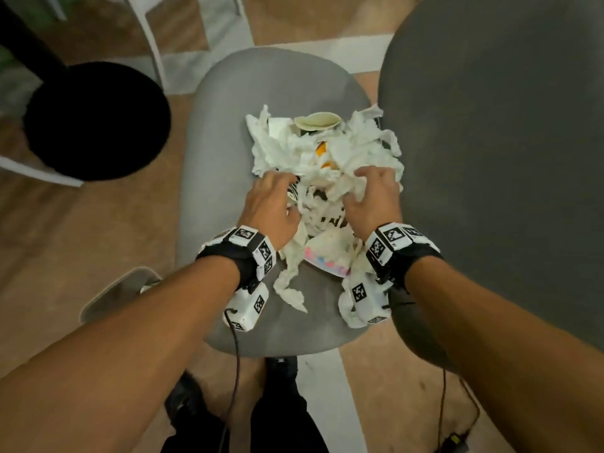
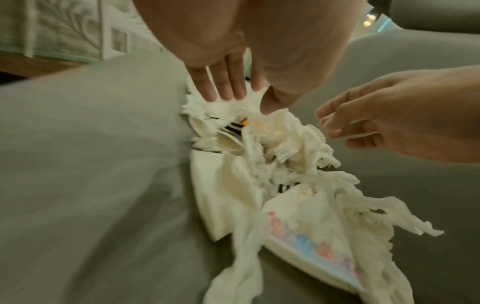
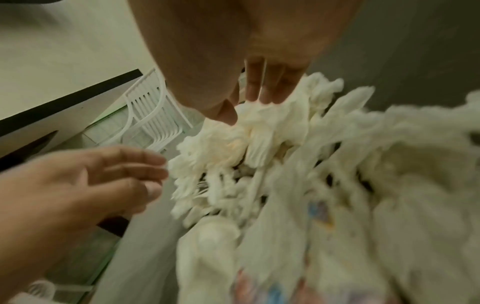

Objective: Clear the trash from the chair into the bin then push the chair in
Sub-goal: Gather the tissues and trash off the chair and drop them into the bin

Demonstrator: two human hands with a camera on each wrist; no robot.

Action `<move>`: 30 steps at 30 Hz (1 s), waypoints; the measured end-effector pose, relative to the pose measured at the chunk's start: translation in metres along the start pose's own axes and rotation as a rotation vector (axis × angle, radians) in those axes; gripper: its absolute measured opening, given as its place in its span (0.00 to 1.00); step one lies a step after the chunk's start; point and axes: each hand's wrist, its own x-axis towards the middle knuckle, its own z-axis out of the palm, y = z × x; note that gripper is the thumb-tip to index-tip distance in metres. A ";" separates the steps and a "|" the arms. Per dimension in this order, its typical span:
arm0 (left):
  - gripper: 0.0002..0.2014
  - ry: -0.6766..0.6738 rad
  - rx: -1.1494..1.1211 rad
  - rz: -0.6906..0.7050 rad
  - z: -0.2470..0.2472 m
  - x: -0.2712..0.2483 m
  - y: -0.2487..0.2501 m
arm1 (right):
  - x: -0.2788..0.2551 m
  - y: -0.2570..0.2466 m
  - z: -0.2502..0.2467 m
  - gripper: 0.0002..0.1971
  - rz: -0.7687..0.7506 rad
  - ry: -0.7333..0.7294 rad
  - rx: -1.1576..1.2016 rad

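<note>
A heap of trash [image 1: 327, 158] lies on the grey chair seat [image 1: 228, 142]: torn white tissues, a crushed paper cup [image 1: 317, 122] at the far side and a paper plate with a pink and blue rim [image 1: 327, 259] at the near side. My left hand [image 1: 277, 191] rests on the heap's left side, its fingers [image 2: 228, 88] fairly straight on the tissue. On the right side my right hand [image 1: 369, 191] touches the tissue with spread fingers [image 3: 259, 92]. Neither hand grips anything. A black round bin [image 1: 94, 122] stands on the floor to the chair's left.
A dark grey round table [image 1: 506, 125] sits right beside the chair on the right. White chair legs [image 1: 150, 37] stand behind the bin. My feet [image 1: 281, 367] are at the seat's near edge. Wooden floor surrounds the chair.
</note>
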 end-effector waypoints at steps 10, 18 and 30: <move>0.39 -0.008 0.260 0.115 0.032 0.065 0.049 | 0.066 0.040 0.008 0.54 0.111 -0.262 -0.093; 0.34 -0.115 0.372 0.029 0.051 0.086 0.053 | 0.056 0.058 0.001 0.46 0.062 -0.245 -0.148; 0.13 0.153 -0.061 -0.219 0.015 0.062 0.022 | 0.106 0.031 -0.006 0.49 0.006 -0.163 -0.072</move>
